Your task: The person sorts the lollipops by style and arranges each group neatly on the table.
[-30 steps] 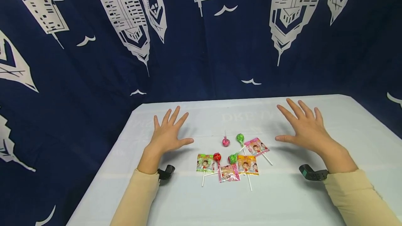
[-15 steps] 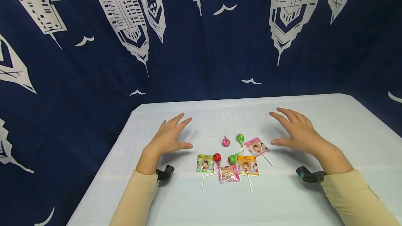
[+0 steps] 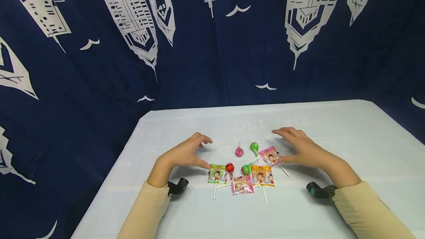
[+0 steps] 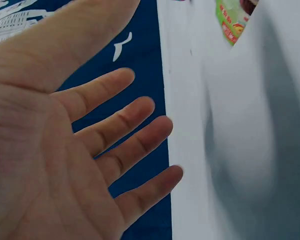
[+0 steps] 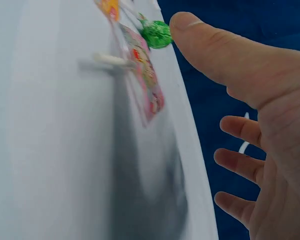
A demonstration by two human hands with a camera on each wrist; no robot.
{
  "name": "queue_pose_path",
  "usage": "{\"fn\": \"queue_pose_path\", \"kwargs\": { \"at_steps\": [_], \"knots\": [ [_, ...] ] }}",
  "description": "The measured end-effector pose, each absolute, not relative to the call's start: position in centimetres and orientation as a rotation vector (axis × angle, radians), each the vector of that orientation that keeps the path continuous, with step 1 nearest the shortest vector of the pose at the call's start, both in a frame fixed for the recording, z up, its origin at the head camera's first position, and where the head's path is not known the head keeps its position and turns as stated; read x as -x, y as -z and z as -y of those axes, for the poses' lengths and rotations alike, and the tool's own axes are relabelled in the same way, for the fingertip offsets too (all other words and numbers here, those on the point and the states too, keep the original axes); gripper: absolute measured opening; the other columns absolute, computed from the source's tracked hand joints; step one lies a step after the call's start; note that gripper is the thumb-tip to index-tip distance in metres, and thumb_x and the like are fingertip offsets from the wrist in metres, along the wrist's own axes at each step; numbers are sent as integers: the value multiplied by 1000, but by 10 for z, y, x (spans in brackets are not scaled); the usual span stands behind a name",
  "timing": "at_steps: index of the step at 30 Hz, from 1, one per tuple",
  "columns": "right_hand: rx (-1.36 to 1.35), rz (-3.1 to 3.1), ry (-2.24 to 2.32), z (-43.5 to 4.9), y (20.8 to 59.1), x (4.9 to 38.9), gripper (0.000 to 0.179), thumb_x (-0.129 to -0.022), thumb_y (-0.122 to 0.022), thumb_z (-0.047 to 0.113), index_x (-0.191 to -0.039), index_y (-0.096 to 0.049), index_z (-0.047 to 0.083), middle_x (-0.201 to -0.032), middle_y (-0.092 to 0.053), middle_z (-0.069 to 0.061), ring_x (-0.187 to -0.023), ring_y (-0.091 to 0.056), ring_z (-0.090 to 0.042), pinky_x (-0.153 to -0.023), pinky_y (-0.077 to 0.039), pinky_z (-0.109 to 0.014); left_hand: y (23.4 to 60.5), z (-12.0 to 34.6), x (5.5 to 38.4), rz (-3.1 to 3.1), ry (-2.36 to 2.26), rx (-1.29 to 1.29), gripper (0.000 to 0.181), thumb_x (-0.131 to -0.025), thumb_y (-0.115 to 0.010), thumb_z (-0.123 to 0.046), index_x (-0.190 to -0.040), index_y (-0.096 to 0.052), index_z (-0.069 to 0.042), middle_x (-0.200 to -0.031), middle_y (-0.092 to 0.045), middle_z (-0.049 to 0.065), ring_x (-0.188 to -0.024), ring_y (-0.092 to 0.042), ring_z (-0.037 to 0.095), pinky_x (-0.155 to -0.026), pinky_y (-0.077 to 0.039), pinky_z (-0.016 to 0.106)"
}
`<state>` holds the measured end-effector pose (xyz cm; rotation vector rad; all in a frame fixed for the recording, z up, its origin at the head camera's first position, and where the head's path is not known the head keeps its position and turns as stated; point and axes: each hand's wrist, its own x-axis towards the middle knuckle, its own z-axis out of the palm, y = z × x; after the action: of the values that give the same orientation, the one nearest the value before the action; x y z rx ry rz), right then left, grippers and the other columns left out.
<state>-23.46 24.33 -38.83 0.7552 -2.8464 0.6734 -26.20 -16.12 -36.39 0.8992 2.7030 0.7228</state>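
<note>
Several lollipops lie in a loose group at the middle of the table in the head view. My left hand (image 3: 184, 153) is at their left, fingers spread and relaxed, its thumb tip by the green-wrapped flat lollipop (image 3: 217, 173). On the other side my right hand (image 3: 303, 150) hovers with its thumb at the edge of the pink flat lollipop (image 3: 269, 155); whether it touches cannot be told. Between the hands are a red ball lollipop (image 3: 230, 167), a pink ball lollipop (image 3: 239, 152), two green ball lollipops (image 3: 254, 147), an orange flat lollipop (image 3: 262, 176) and another pink flat lollipop (image 3: 242, 184). Neither hand holds anything.
A white cloth covers the table (image 3: 206, 217). Behind it hangs a dark blue curtain (image 3: 199, 65) with white building prints. A black camera band (image 3: 178, 186) sits on the left wrist, and a similar band (image 3: 320, 190) on the right.
Both hands have come down and inward toward the lollipops, and their fingers, spread wide before, are now bent a little more. The lollipops lie as they did.
</note>
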Motion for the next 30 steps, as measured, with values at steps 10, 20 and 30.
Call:
{"fn": "queue_pose_path", "kwargs": {
  "at_steps": [10,20,30],
  "knots": [
    [-805,2885,-749,-229,407,235,91,-73,-85,50,-148,-46,18,-148,-48,-9,-129,-42,-32,-105,-40,-62,379,145,258,-2647,-523,-943,75,-67,-93,-36,-129,-55,-15,-120,-54,4,-113,-50,19,-100,-44,40],
    [-842,2868,-755,-228,416,236,80,-75,-82,33,-146,-48,22,-147,-50,-7,-126,-42,-29,-100,-33,-62,381,135,249,-2688,-297,-928,84,-63,-94,-42,-133,-53,-20,-127,-51,-1,-113,-43,17,-100,-39,41],
    [-827,2856,-808,-230,425,240,73,-78,-81,34,-143,-52,21,-146,-52,-7,-126,-41,-29,-99,-31,-57,383,138,250,-2672,-285,-937,74,-68,-92,-37,-130,-56,-21,-129,-48,-2,-116,-42,17,-100,-38,41]
  ]
}}
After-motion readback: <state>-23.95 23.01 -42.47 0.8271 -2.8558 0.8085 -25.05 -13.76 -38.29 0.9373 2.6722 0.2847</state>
